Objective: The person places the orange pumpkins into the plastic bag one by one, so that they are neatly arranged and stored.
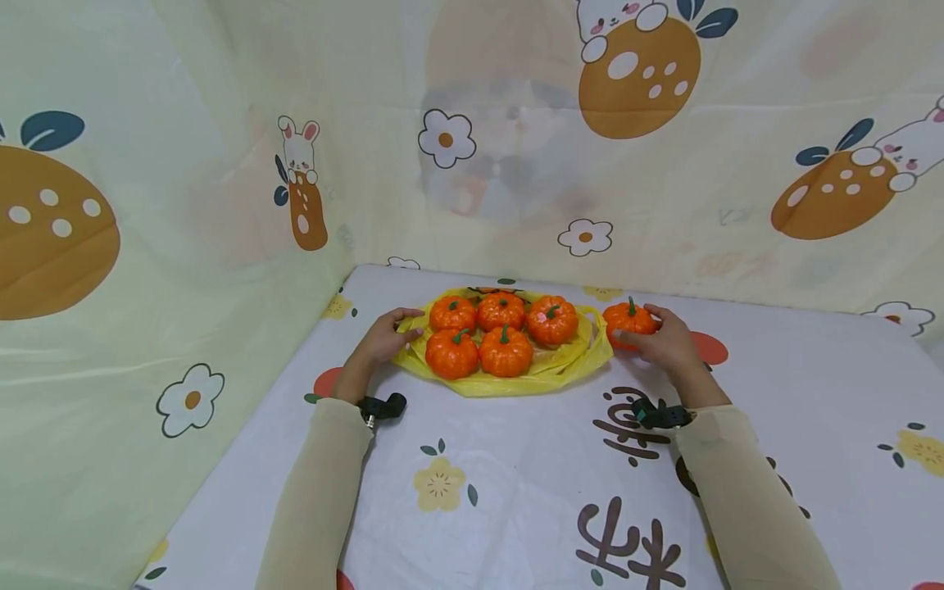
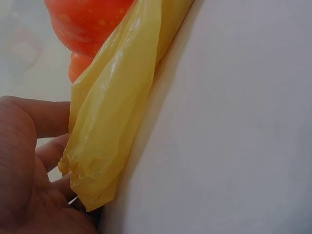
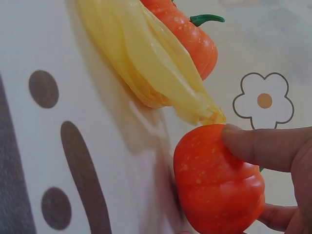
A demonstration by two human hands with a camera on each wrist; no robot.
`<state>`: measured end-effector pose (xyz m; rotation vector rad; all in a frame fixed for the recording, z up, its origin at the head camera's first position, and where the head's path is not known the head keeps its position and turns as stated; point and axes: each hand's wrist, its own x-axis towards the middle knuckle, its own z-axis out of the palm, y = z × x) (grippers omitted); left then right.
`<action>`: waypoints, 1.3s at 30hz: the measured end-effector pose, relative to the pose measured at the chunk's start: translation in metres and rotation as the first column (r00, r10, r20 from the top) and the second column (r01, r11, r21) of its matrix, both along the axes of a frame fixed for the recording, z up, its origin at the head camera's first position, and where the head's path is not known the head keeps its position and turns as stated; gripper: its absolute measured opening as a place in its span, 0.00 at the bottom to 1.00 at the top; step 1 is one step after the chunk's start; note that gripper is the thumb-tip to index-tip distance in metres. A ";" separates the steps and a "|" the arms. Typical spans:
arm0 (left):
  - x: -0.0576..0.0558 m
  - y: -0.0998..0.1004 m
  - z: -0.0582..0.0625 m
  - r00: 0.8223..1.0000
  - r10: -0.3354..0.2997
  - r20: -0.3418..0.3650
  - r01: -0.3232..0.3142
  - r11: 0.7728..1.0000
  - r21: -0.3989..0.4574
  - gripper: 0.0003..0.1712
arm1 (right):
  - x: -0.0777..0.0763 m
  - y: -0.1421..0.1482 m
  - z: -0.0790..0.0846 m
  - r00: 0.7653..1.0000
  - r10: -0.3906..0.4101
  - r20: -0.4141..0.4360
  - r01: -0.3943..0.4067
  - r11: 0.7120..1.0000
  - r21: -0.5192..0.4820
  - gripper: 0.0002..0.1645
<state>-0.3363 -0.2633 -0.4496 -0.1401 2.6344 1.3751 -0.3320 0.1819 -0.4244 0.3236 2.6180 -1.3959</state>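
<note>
Several small orange toy pumpkins (image 1: pixel 505 352) with green stems sit in two rows on a crumpled yellow plastic bag (image 1: pixel 546 383). At the bag's left edge, my left hand (image 1: pixel 381 338) touches the plastic (image 2: pixel 112 112) with thumb and fingers spread around its gathered end; whether it pinches it is hard to make out. One more pumpkin (image 1: pixel 627 321) stands just right of the bag, and my right hand (image 1: pixel 666 340) grips it between thumb and fingers. In the right wrist view the thumb lies on that pumpkin's (image 3: pixel 214 180) side, close to the bag's tip (image 3: pixel 209 114).
The white tablecloth (image 1: pixel 501 467) carries printed flowers and dark lettering. Behind and to the left hang cream curtains (image 1: pixel 509 188) printed with rabbits and flowers. A dark wrist camera is strapped to each wrist.
</note>
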 end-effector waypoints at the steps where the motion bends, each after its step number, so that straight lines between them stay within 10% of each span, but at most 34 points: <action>1: 0.000 0.000 0.000 1.000 0.000 0.000 0.000 1.000 0.000 0.23 | 0.000 0.000 0.000 1.000 -0.004 -0.003 0.004 1.000 -0.010 0.56; 30: -0.003 -0.001 -0.004 1.000 -0.003 -0.002 0.003 1.000 0.003 0.23 | 0.003 -0.002 0.022 0.997 -0.061 -0.055 0.044 0.966 -0.256 0.54; 39: -0.001 0.000 -0.003 1.000 -0.011 -0.006 0.011 1.000 0.001 0.23 | 0.009 -0.001 0.032 0.987 0.074 -0.141 -0.103 0.971 -0.215 0.52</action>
